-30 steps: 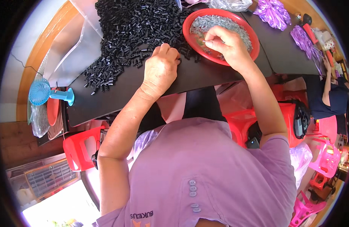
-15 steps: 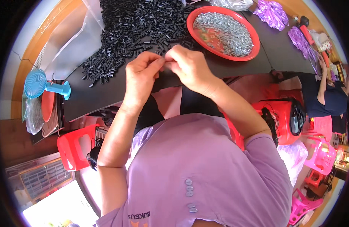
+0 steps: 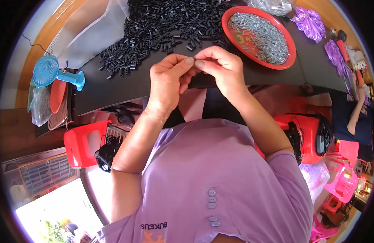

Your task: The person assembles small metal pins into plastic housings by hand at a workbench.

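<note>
My left hand and my right hand meet fingertip to fingertip over the front edge of the black table. Both pinch a small part between them, and the fingers hide most of it. Just beyond the hands lies a wide heap of small black plastic pieces. To the right of it stands a round red tray filled with small silvery metal pieces.
A blue hand fan and an orange dish sit at the table's left end, with a clear plastic sheet behind. Purple bundles lie at the far right. Another person sits at the right. Red stools stand below.
My left hand left the black heap and my right hand left the red tray. Both drew back toward me and came together at the table's edge.
</note>
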### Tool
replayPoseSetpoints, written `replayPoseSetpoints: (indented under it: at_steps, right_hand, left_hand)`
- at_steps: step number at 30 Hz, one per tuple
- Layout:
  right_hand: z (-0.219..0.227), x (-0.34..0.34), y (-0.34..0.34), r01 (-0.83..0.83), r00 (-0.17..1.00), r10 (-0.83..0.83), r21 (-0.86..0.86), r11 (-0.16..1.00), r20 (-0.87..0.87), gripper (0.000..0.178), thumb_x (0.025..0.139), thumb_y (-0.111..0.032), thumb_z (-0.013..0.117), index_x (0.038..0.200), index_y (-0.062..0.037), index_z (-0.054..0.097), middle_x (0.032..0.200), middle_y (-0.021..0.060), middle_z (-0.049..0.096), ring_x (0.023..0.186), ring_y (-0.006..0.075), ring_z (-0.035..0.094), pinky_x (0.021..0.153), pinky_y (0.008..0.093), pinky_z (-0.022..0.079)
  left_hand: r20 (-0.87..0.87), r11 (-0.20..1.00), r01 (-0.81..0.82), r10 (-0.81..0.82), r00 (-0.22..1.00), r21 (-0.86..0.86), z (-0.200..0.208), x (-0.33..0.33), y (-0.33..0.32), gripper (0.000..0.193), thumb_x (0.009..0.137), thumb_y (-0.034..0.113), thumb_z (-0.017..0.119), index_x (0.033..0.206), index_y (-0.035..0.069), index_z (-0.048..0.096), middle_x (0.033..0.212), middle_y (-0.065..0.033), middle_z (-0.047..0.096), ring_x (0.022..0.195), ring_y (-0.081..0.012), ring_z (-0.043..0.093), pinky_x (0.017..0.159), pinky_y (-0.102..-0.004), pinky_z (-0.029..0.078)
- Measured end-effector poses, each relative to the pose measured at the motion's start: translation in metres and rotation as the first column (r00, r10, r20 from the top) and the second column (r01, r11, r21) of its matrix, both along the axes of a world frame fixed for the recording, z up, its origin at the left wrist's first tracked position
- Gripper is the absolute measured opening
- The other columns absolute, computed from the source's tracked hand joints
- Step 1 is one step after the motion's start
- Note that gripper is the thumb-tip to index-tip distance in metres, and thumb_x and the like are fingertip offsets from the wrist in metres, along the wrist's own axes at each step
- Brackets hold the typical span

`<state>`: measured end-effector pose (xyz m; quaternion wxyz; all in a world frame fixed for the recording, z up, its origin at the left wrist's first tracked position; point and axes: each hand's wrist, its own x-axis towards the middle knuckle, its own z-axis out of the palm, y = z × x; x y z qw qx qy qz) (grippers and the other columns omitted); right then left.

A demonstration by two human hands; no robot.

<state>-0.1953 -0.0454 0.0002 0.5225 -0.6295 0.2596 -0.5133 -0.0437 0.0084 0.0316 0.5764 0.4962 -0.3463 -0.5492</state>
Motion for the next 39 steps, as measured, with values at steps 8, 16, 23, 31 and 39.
replayPoseSetpoints:
  at_steps: [8,16,23,31,39]
  right_hand:
    - [0.001,-0.026,-0.009,0.155,0.974,-0.169,0.102,0.983,0.153,0.008,0.09,-0.006,0.068,0.096,-0.0008,0.065,0.084,0.0019,0.066,0.072,0.0081,0.061,0.065,0.022,0.046]
    - [-0.003,-0.026,-0.006,0.162,0.976,-0.174,0.101,0.982,0.13,0.008,0.09,-0.007,0.068,0.095,-0.001,0.064,0.084,0.0019,0.065,0.072,0.0076,0.06,0.065,0.0213,0.045]
    - [0.002,-0.017,-0.005,0.135,0.983,-0.141,0.055,0.989,0.119,0.009,0.091,-0.005,0.068,0.096,0.0004,0.063,0.085,0.0017,0.064,0.075,0.0075,0.06,0.07,0.0221,0.048]
    - [0.017,0.016,0.002,0.134,0.986,-0.152,-0.221,0.966,-0.069,0.008,0.09,-0.001,0.067,0.095,-0.0002,0.061,0.083,0.002,0.064,0.074,0.0067,0.058,0.068,0.0226,0.048]
    - [0.006,0.032,0.015,0.107,0.989,-0.1,-0.065,0.992,0.11,0.007,0.093,0.0,0.064,0.098,0.0006,0.06,0.089,0.0013,0.064,0.079,0.0061,0.057,0.072,0.021,0.047]
  left_hand:
    - [0.824,0.861,0.192,0.351,0.445,-0.471,-0.016,0.02,-0.034,0.01,0.08,0.009,0.072,0.088,0.003,0.07,0.079,-0.0086,0.063,0.075,-0.0264,0.063,0.069,-0.0366,0.051]
    - [0.898,0.828,0.357,0.43,0.089,-0.432,-0.027,-0.001,-0.047,0.019,0.073,0.007,0.076,0.092,0.008,0.07,0.084,-0.0092,0.06,0.082,-0.0296,0.062,0.069,-0.0381,0.052]
    - [0.517,0.951,0.065,0.106,0.849,-0.301,-0.012,0.005,-0.021,0.014,0.081,-0.001,0.074,0.094,0.001,0.068,0.084,-0.0041,0.068,0.072,-0.0132,0.064,0.069,-0.0255,0.052]
    - [0.354,0.943,0.016,0.11,0.929,-0.334,-0.009,0.011,-0.007,0.02,0.08,-0.002,0.077,0.098,0.001,0.068,0.081,-0.0012,0.067,0.063,-0.0034,0.055,0.052,-0.0176,0.043]
    - [-0.039,0.956,-0.094,0.086,0.996,-0.278,-0.015,0.019,0.001,0.017,0.082,-0.004,0.074,0.098,-0.002,0.067,0.085,-0.0067,0.069,0.064,-0.0092,0.057,0.055,-0.0213,0.045]
